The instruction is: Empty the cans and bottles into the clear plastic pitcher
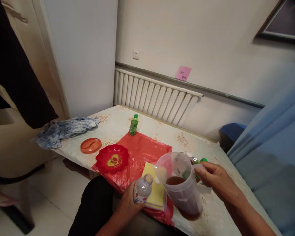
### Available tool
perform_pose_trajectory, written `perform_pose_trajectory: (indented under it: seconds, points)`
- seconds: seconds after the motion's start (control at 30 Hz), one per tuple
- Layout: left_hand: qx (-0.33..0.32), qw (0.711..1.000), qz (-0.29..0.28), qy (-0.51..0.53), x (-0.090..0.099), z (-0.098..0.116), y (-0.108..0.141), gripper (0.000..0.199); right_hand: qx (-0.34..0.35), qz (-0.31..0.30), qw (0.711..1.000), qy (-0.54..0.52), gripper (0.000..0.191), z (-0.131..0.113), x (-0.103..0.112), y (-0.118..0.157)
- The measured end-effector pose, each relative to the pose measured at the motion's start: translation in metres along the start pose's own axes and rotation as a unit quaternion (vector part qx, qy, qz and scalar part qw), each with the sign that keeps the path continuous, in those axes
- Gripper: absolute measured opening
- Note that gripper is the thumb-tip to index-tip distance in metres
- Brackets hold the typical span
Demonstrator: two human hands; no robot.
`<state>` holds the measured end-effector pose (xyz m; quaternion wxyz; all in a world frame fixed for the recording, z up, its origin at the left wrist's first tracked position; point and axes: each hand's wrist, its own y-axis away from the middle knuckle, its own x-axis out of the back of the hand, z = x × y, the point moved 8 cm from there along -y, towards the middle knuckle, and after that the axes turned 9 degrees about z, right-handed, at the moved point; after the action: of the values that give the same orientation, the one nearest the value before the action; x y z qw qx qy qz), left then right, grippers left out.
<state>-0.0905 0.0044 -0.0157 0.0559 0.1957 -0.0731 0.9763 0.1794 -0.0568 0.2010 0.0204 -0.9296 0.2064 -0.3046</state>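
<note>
My left hand (129, 201) is wrapped round a clear bottle (143, 190) with an uncapped mouth and a printed label. My right hand (215, 178) grips the handle of a translucent plastic pitcher (184, 193), which holds brown liquid and tilts slightly toward the bottle. Its spout is near the bottle's mouth, and no stream shows between them. Behind the bottle and pitcher lies a yellow pad (157, 193) on a red plastic sheet (147, 147). A scalloped red plate (113, 159) with a gold heart stands on the sheet's left part.
On the flowered tablecloth (162, 126) are a green-capped bottle (133, 125), an orange lid (90, 145) and a blue-white cloth (68, 129). Small items partly show behind the pitcher. A radiator (154, 95) lines the wall; a blue curtain (272, 147) hangs at the right.
</note>
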Motion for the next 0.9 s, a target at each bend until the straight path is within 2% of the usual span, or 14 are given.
perform_pose_trajectory:
  seconds: [0.17,0.27,0.43,0.9]
  points:
    - [-0.019,1.0,-0.016,0.011,-0.005,0.005,0.004,0.071,0.082,-0.001,0.992,0.097,0.034,-0.016,0.008,0.011]
    - [-0.017,0.999,-0.032,0.015,-0.008,0.005,0.007,0.073,0.111,-0.022,0.986,0.125,0.028,-0.021,0.007,0.015]
    - [-0.02,0.998,-0.054,0.017,-0.011,0.008,0.009,0.077,0.122,-0.059,0.981,0.141,0.024,-0.024,0.003,0.018]
    - [-0.05,0.997,-0.057,0.003,-0.016,0.011,0.011,0.073,0.14,-0.094,0.967,0.193,0.02,-0.032,0.001,0.016]
